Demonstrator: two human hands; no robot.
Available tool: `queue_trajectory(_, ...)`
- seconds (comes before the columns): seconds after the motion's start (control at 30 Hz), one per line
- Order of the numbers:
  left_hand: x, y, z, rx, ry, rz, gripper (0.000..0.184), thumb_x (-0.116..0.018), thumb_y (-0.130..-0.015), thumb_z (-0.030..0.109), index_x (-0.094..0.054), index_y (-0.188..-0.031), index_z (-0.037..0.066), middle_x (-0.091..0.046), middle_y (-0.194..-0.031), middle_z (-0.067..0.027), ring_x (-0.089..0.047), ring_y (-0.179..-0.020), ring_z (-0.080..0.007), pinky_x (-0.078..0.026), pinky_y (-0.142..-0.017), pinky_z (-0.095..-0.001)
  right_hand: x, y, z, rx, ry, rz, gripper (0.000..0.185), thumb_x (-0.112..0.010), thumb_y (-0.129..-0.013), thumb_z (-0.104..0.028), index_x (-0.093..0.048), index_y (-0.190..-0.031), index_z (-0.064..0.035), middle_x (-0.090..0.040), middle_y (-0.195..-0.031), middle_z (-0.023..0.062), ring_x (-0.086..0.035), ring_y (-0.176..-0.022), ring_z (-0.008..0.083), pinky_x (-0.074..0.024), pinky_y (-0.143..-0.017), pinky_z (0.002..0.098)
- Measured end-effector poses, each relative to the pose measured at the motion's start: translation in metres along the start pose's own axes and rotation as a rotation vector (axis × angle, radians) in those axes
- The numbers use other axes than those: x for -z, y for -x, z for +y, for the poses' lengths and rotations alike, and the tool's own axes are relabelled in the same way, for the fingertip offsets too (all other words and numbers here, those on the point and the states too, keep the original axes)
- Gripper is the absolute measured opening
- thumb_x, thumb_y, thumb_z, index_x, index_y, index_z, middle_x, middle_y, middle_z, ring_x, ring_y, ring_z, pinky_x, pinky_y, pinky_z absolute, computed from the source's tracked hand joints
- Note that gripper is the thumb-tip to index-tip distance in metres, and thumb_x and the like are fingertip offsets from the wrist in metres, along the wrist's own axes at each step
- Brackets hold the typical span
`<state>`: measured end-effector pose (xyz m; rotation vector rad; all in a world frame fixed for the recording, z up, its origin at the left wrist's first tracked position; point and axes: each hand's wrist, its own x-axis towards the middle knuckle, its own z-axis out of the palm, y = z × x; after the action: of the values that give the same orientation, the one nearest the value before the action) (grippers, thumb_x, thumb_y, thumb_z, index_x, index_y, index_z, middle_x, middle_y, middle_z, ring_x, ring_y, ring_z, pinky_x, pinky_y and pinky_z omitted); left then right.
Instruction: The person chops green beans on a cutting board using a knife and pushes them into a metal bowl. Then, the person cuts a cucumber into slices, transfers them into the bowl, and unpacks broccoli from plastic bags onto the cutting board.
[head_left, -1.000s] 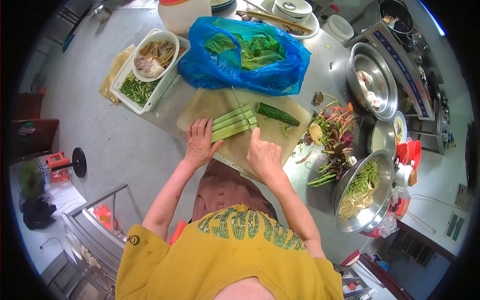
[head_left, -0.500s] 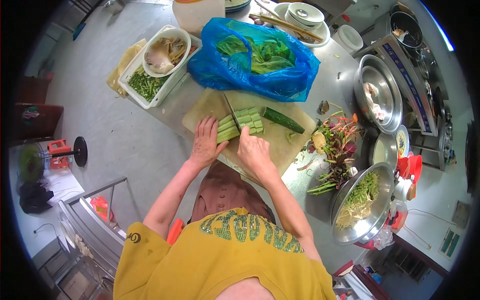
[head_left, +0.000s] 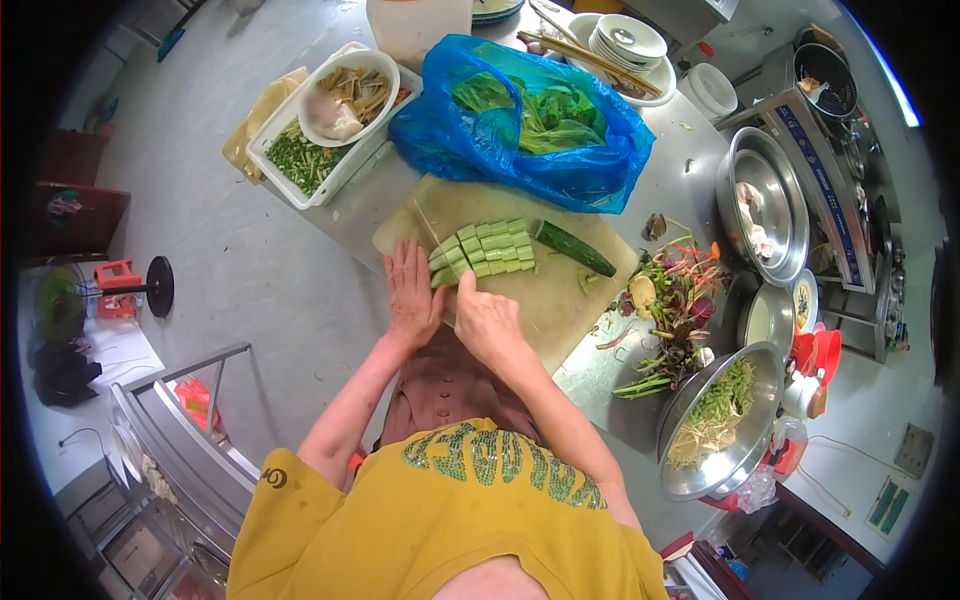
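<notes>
On a pale cutting board (head_left: 560,310), rows of cut cucumber pieces (head_left: 490,245) lie side by side, light green and still lined up. My left hand (head_left: 410,300) rests flat at their left end, fingers stretched out and touching the cucumber. My right hand (head_left: 486,318) is closed round a kitchen knife (head_left: 435,233), its index finger extended along it. The blade, seen nearly edge-on, crosses the left part of the rows; the handle is hidden in my hand. To the right lies a dark green uncut cucumber piece (head_left: 575,248), with small scraps near it.
Behind the board sits a blue plastic bag (head_left: 620,165) of leafy greens. At back left is a white tub (head_left: 325,190) of chopped greens with a bowl (head_left: 395,85) on it. Vegetable trimmings (head_left: 675,300) and metal bowls (head_left: 725,480) stand to the right.
The knife has moved left along the cucumber rows with my right hand, leaving more cut pieces to its right. My left hand stays at the left end.
</notes>
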<state>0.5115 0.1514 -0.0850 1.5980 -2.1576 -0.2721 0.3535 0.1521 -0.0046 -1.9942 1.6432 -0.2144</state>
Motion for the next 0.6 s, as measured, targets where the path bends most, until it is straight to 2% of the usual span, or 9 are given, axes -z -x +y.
queue_trajectory(0.17, -0.011, -0.006, 0.010, 0.043, -0.056, 0.037, 0.071, -0.061, -0.088, 0.024, -0.034, -0.143, -0.014, -0.028, -0.154, -0.0274, -0.018, -0.146, -0.0471, -0.012, -0.119, -0.0597, -0.003, -0.005, 0.011, 0.015, -0.029, 0.018, 0.022, -0.054, -0.087, -0.007, -0.044, -0.105, 0.0008, -0.066, -0.069, 0.0257, -0.068, -0.070, 0.0438, -0.0520, -0.061, 0.0553)
queue_trajectory(0.23, -0.014, -0.019, 0.009, 0.040, -0.061, 0.047, 0.070, -0.060, -0.089, 0.023, -0.034, -0.142, -0.014, -0.029, -0.154, -0.0279, -0.020, -0.146, -0.0478, -0.013, -0.119, -0.0589, 0.008, 0.006, 0.019, -0.018, -0.113, 0.073, 0.015, -0.052, -0.094, -0.012, -0.044, -0.100, -0.0011, -0.064, -0.067, 0.0259, -0.064, -0.066, 0.0475, -0.0492, -0.058, 0.0561)
queue_trajectory(0.27, -0.015, -0.026, 0.006, -0.005, -0.009, 0.065, 0.072, -0.063, -0.087, 0.025, -0.035, -0.142, -0.013, -0.030, -0.154, -0.0274, -0.022, -0.145, -0.0473, -0.016, -0.119, -0.0579, 0.011, 0.015, 0.025, -0.021, -0.110, 0.072, 0.015, -0.052, -0.094, -0.012, -0.044, -0.100, -0.0011, -0.064, -0.067, 0.0259, -0.064, -0.066, 0.0475, -0.0492, -0.058, 0.0561)
queue_trajectory(0.33, -0.014, -0.042, 0.003, -0.050, 0.044, 0.084, 0.074, -0.066, -0.086, 0.027, -0.037, -0.142, -0.011, -0.031, -0.153, -0.0270, -0.025, -0.144, -0.0469, -0.018, -0.119, -0.0569, 0.018, 0.043, 0.039, -0.041, -0.327, 0.200, 0.020, -0.052, -0.097, -0.016, -0.045, -0.105, 0.0006, -0.064, -0.065, 0.0239, -0.066, -0.057, 0.0374, -0.0500, -0.052, 0.0502)
queue_trajectory(0.4, -0.007, -0.062, 0.005, -0.135, 0.227, 0.052, 0.081, -0.075, -0.080, 0.034, -0.041, -0.143, -0.003, -0.035, -0.152, -0.0239, -0.030, -0.142, -0.0444, -0.025, -0.117, -0.0552, 0.026, 0.076, 0.050, -0.248, -0.841, 0.128, 0.022, -0.053, -0.101, -0.020, -0.048, -0.111, -0.0012, -0.059, -0.058, 0.0129, -0.058, -0.044, 0.0214, -0.0474, -0.043, 0.0378)
queue_trajectory(0.43, -0.005, -0.072, 0.003, -0.136, 0.231, 0.051, 0.081, -0.075, -0.080, 0.034, -0.041, -0.143, -0.003, -0.035, -0.152, -0.0239, -0.030, -0.142, -0.0444, -0.025, -0.117, -0.0552, 0.024, 0.092, 0.056, -0.251, -0.838, 0.129, 0.022, -0.053, -0.101, -0.020, -0.048, -0.111, -0.0012, -0.059, -0.058, 0.0129, -0.058, -0.044, 0.0214, -0.0474, -0.043, 0.0378)
queue_trajectory(0.5, -0.002, -0.088, -0.003, -0.295, 0.304, -0.083, 0.088, -0.082, -0.071, 0.040, -0.045, -0.144, 0.007, -0.037, -0.151, -0.0204, -0.033, -0.142, -0.0411, -0.030, -0.115, -0.0545, 0.011, 0.120, 0.070, -0.489, -1.189, 0.175, 0.021, -0.053, -0.102, -0.019, -0.049, -0.117, -0.0035, -0.050, -0.057, 0.0033, -0.048, -0.042, 0.0095, -0.0419, -0.037, 0.0266)
queue_trajectory(0.53, -0.004, -0.095, -0.003, -0.299, 0.307, -0.086, 0.088, -0.082, -0.071, 0.040, -0.045, -0.144, 0.007, -0.037, -0.151, -0.0204, -0.033, -0.142, -0.0411, -0.030, -0.115, -0.0545, 0.004, 0.129, 0.074, -0.492, -1.190, 0.179, 0.021, -0.053, -0.102, -0.019, -0.049, -0.117, -0.0035, -0.050, -0.057, 0.0033, -0.048, -0.042, 0.0095, -0.0419, -0.037, 0.0266)
queue_trajectory(0.6, -0.007, -0.104, -0.002, -0.345, 0.431, -0.130, 0.087, -0.084, -0.068, 0.042, -0.049, -0.143, 0.013, -0.038, -0.151, -0.0183, -0.034, -0.141, -0.0404, -0.033, -0.114, -0.0528, -0.006, 0.140, 0.076, -0.688, -1.317, 0.267, 0.031, -0.055, -0.101, -0.019, -0.049, -0.126, -0.0019, -0.043, -0.056, -0.0007, -0.045, -0.041, 0.0085, -0.0385, -0.034, 0.0227)
